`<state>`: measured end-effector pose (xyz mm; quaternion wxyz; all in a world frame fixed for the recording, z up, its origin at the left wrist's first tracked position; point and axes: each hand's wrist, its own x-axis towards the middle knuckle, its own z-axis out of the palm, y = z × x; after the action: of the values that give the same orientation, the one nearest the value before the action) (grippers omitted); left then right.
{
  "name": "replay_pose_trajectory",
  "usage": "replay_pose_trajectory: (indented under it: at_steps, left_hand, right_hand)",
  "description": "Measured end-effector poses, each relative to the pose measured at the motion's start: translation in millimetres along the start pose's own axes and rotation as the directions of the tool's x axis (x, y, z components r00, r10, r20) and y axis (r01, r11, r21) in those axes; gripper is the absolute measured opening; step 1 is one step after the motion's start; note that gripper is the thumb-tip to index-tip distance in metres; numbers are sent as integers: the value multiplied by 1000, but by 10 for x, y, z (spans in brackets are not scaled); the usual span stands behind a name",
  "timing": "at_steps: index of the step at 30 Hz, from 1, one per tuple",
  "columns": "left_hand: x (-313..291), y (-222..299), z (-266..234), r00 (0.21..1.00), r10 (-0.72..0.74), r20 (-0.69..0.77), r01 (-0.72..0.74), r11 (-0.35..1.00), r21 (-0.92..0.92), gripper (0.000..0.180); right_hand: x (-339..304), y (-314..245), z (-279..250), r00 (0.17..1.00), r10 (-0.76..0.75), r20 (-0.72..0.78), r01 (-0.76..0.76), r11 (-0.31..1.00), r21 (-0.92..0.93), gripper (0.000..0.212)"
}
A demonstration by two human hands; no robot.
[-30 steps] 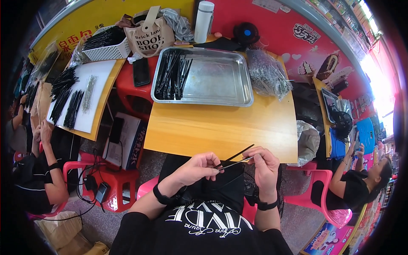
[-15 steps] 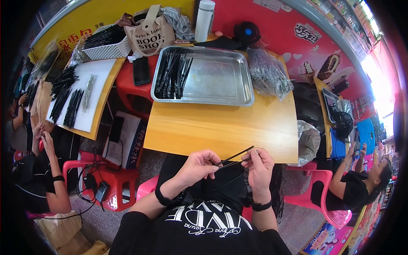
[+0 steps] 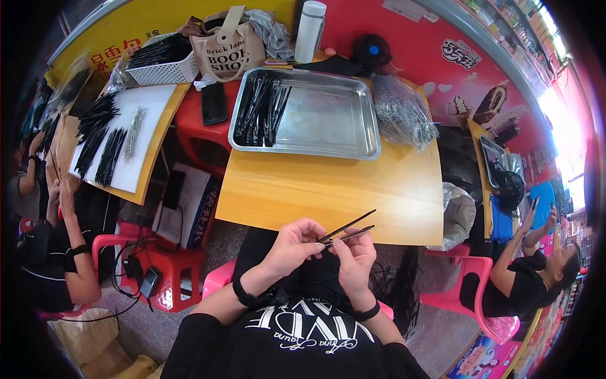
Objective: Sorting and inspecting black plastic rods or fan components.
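Strips (image 3: 347, 225), two of them, slender, straight and glossy black, slant up to the right above the near edge of a yellow-brown wooden tabletop (image 3: 328, 189). The bare left hand (image 3: 292, 247) keeps a narrow pinch, thumb against curled fingers, on the near end of the upper strip. The bare right hand (image 3: 355, 258), just beside it, pinches the lower strip (image 3: 362, 232) between thumb and fingers, its far part sticking out beyond them.

Both pieces look very light, probably smooth enough to slide or roll between fingertips, and stiff enough to stay straight when held at one end; so thin a shape could bend or kink if pressed midway. A fingertip hold close to the end, as on the upper strip, seems the surest. More of the kind lie in a loose black bundle (image 3: 262, 114) on the left side of a shallow, rectangular silver metal tray (image 3: 334, 120).

The fingers cover the near ends, so I cannot tell whether the two touch or are joined there. A faint, hair-thin line past the lower one's tip is hard to make out. In the crumpled clear plastic bag (image 3: 404, 114), single grey pieces blur together.
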<state>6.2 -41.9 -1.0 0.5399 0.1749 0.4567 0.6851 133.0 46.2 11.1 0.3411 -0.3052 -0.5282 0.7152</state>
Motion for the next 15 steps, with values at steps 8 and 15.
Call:
replay_pose_trajectory:
  at_steps: [8, 15]
  left_hand:
    - [29, -1, 50, 1000, 17, 26, -16, 998, -54, 14]
    - [5, -38, 23, 1000, 23, 4, -23, 999, -46, 20]
  right_hand:
    - [4, 81, 82, 970, -242, -15, 237, 961, -143, 33]
    - [50, 130, 124, 977, -211, -36, 205, 970, -131, 32]
